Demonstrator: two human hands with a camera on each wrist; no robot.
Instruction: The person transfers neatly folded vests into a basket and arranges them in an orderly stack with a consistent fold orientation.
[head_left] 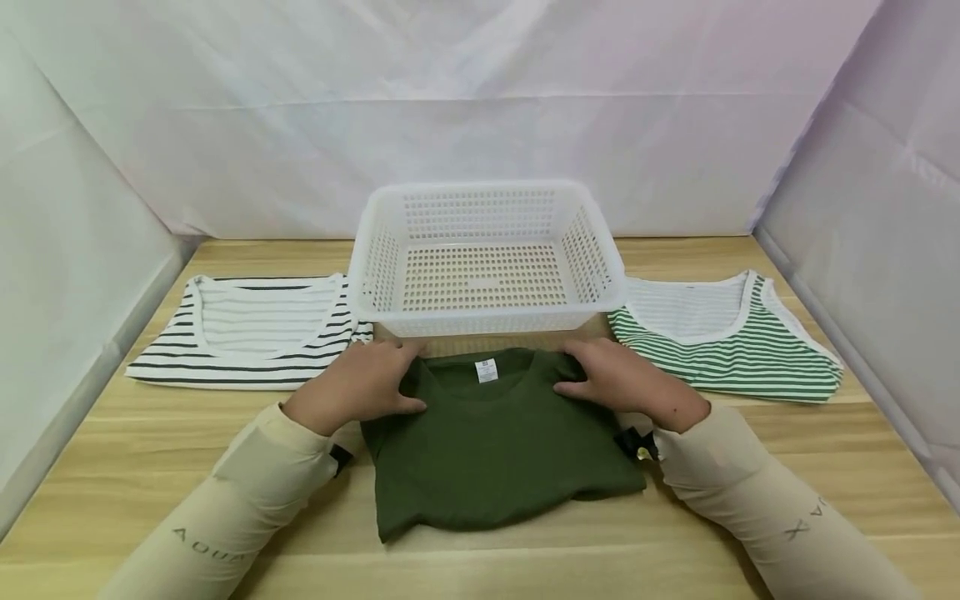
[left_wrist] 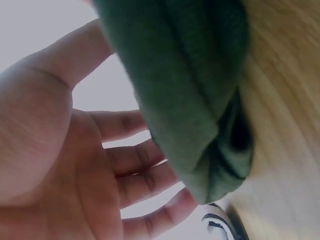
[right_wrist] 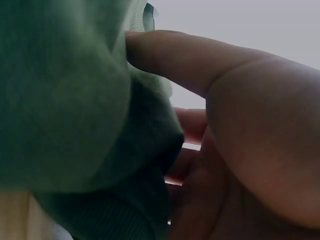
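Note:
A dark green T-shirt [head_left: 502, 442] lies folded on the table, its neckline away from me and a white label [head_left: 486, 371] inside the collar. My left hand [head_left: 367, 383] holds its far left corner at the shoulder. There the thumb lies on top, while the fingertips disappear behind the folded cloth in the left wrist view. At the opposite shoulder, my right hand [head_left: 618, 379] holds the cloth. The right thumb [right_wrist: 165, 52] presses on the fabric, with the other fingers partly hidden behind it.
Beyond the T-shirt stands a white perforated plastic basket [head_left: 487, 321] with nothing in it. A black-and-white striped top [head_left: 247, 367] lies folded to the left, and a green-and-white striped top [head_left: 750, 362] to the right. White cloth walls [head_left: 480, 158] surround the wooden table [head_left: 112, 492].

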